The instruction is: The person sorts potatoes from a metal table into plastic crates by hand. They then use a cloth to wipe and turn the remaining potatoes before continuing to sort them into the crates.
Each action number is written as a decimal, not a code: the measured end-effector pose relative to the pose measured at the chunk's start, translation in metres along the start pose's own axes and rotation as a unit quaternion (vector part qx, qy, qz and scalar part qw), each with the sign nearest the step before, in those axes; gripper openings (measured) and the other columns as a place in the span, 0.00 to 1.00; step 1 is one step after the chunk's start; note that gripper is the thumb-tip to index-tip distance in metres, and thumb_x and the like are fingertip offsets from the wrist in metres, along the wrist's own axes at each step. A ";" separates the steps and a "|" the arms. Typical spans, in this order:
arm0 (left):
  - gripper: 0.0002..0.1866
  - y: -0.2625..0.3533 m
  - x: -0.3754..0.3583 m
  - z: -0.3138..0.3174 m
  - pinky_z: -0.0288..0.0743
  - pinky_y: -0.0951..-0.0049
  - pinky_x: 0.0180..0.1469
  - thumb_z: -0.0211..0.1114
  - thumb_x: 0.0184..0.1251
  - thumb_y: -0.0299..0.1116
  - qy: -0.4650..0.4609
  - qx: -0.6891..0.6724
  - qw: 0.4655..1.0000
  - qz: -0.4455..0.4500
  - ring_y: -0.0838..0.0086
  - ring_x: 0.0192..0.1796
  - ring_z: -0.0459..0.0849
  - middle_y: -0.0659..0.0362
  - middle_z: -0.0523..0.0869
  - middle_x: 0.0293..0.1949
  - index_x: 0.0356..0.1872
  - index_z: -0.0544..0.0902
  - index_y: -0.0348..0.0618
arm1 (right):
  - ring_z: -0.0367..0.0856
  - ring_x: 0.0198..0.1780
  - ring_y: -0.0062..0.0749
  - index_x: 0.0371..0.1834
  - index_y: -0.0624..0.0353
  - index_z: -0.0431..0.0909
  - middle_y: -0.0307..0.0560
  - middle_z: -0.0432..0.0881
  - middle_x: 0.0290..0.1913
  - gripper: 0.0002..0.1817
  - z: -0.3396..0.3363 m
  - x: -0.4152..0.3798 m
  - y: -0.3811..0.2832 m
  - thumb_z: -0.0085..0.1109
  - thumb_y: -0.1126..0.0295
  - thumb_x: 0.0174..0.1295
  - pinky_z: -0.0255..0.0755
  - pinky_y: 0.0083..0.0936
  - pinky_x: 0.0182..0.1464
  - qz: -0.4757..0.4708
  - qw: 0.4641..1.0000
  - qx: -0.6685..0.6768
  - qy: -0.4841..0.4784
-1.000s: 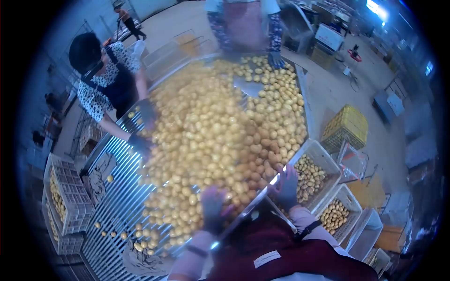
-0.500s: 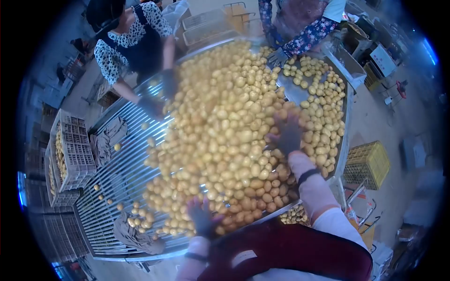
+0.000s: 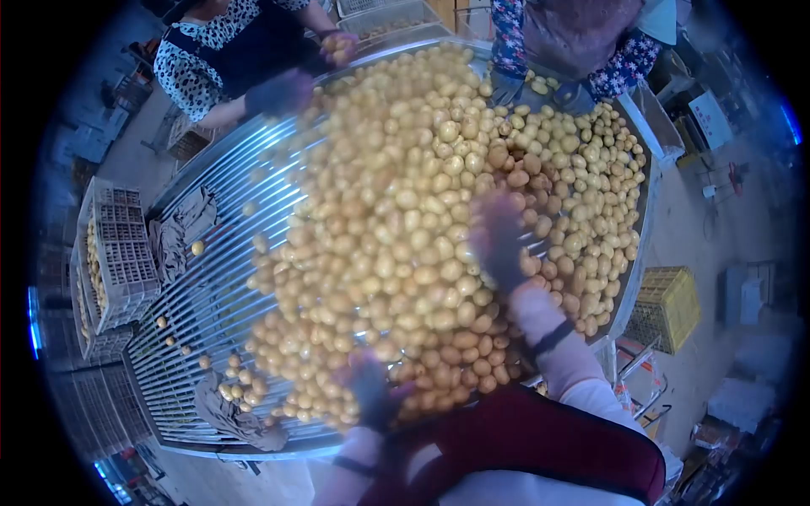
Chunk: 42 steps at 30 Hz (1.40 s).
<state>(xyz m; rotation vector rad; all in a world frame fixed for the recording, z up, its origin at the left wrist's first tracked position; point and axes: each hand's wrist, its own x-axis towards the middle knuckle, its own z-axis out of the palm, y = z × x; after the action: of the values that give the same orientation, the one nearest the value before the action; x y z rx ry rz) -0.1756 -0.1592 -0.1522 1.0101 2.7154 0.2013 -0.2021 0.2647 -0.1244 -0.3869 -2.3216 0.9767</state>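
A large heap of round yellow-brown produce (image 3: 396, 236) covers the middle and right of a metal sorting table with bars (image 3: 228, 278). At the heap's near edge is my left hand (image 3: 371, 392), in a dark glove, its fingers spread against the pieces. My right hand (image 3: 499, 240), gloved too, lies over the right part of the heap; motion smears its fingers. Whether it holds a piece cannot be made out.
Across the table stand two people, one in a spotted top (image 3: 190, 80), one in flowered sleeves (image 3: 624, 63); their gloved hands are at the heap. Crates (image 3: 126, 244) stand left, a yellow crate (image 3: 666, 308) right. Grey cloths (image 3: 224, 413) lie on the bars.
My right hand has shifted slightly left and up over the heap. The person at the upper left now lifts some pieces; the other person's hands have moved apart at the far edge.
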 end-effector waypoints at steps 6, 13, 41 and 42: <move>0.52 0.002 0.032 0.050 0.22 0.19 0.68 0.66 0.62 0.62 -0.075 -0.039 0.994 0.071 0.40 0.82 0.43 0.46 0.55 0.80 0.79 0.55 0.41 | 0.67 0.66 0.55 0.60 0.52 0.76 0.52 0.75 0.58 0.22 -0.006 -0.084 -0.040 0.56 0.58 0.64 0.54 0.58 0.71 0.041 0.980 -0.168 -0.096; 0.49 0.013 0.025 0.037 0.25 0.18 0.68 0.66 0.63 0.61 0.008 -0.001 0.996 0.092 0.40 0.81 0.46 0.46 0.59 0.78 0.77 0.59 0.39 | 0.75 0.50 0.49 0.45 0.49 0.82 0.49 0.76 0.45 0.13 -0.092 -0.021 0.054 0.58 0.59 0.60 0.67 0.46 0.54 0.188 0.841 -0.480 -0.163; 0.54 0.032 0.029 -0.016 0.19 0.22 0.71 0.61 0.65 0.59 -0.046 0.018 0.995 0.081 0.40 0.82 0.40 0.44 0.50 0.81 0.78 0.48 0.26 | 0.79 0.56 0.48 0.55 0.55 0.81 0.51 0.82 0.55 0.16 -0.105 -0.018 0.113 0.54 0.66 0.66 0.73 0.41 0.59 0.027 0.918 -0.393 0.044; 0.53 0.033 0.030 -0.016 0.22 0.21 0.71 0.62 0.65 0.59 -0.036 0.015 0.996 0.079 0.40 0.82 0.42 0.43 0.52 0.80 0.77 0.51 0.27 | 0.80 0.54 0.48 0.53 0.55 0.81 0.52 0.82 0.54 0.15 -0.110 -0.013 0.103 0.54 0.67 0.65 0.75 0.40 0.57 -0.012 0.915 -0.381 0.131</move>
<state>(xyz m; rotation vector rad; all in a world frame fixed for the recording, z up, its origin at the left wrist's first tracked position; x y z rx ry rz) -0.1813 -0.1159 -0.1352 1.2176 2.5836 0.1488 -0.1204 0.3911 -0.1426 -0.7358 -2.3546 -0.0486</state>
